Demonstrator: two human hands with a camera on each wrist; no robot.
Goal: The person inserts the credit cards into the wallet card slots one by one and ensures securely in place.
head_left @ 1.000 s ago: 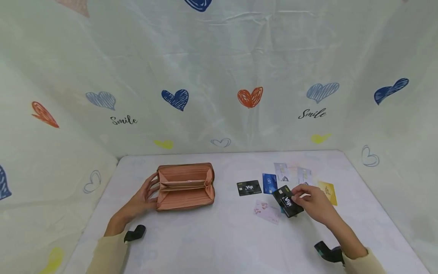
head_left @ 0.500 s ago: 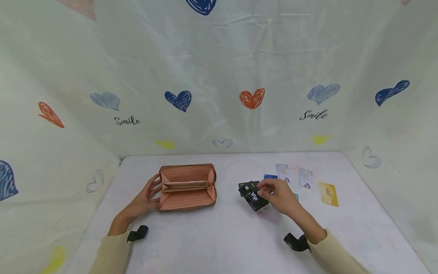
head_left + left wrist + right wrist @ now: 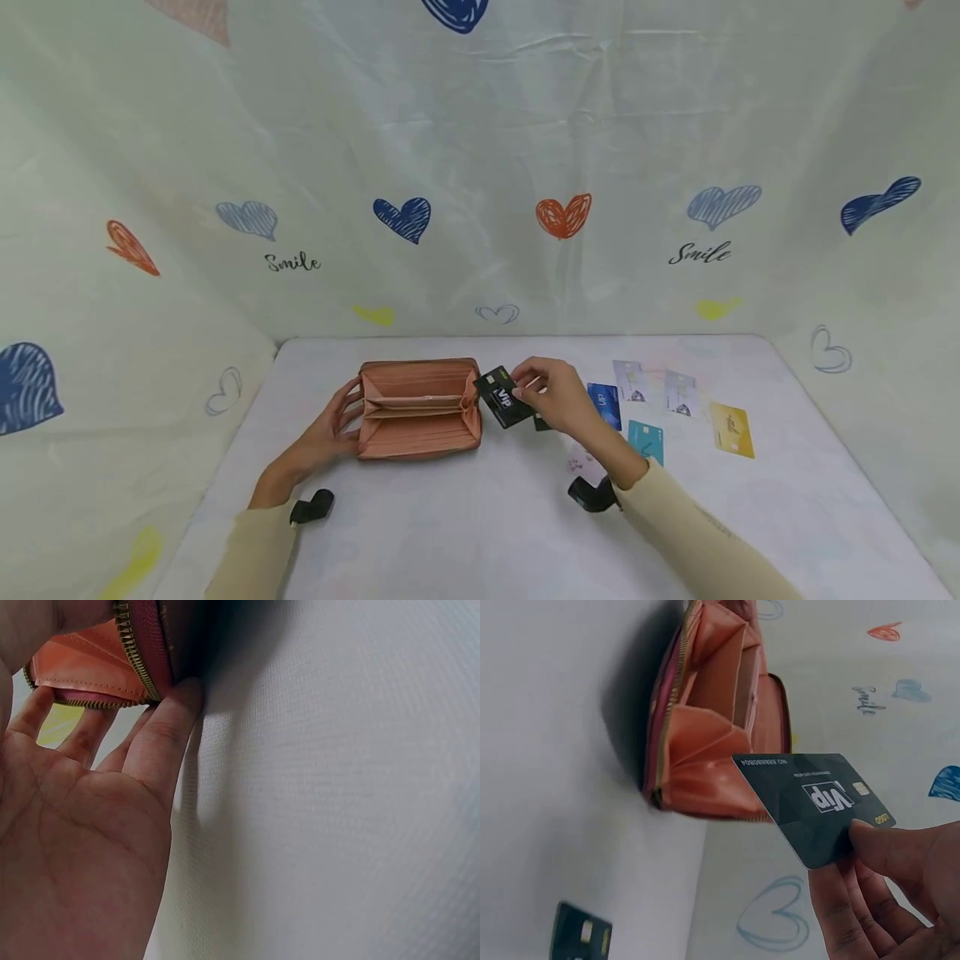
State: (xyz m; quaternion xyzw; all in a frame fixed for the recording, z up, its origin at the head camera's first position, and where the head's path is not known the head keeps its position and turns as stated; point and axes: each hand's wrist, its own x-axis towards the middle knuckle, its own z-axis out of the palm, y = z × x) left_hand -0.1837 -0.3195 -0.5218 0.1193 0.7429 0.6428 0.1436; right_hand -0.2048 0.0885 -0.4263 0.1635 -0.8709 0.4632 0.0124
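Observation:
An unzipped orange-brown wallet (image 3: 420,377) lies spread on the white table, its inner folds and pockets facing up. My left hand (image 3: 318,437) holds its left end; in the left wrist view the fingers (image 3: 161,746) reach around the brass-zipped edge (image 3: 135,656). Between thumb and fingers, my right hand (image 3: 557,396) pinches a black VIP card (image 3: 502,398). That card is tilted beside the wallet's right end, above the table, its printed face visible in the right wrist view. A second black card (image 3: 581,930) lies on the table, partly hidden beneath the right hand in the head view.
To the right lie a blue card (image 3: 604,403), a teal card (image 3: 647,440), a gold card (image 3: 732,429) and pale cards (image 3: 681,393). A pink-patterned card (image 3: 582,460) is partly covered by the right forearm. A patterned white curtain (image 3: 480,167) stands behind the table.
The right hand has carried the black VIP card leftwards from the spread cards to the wallet's right end, uncovering the teal card. The left hand has stayed on the wallet.

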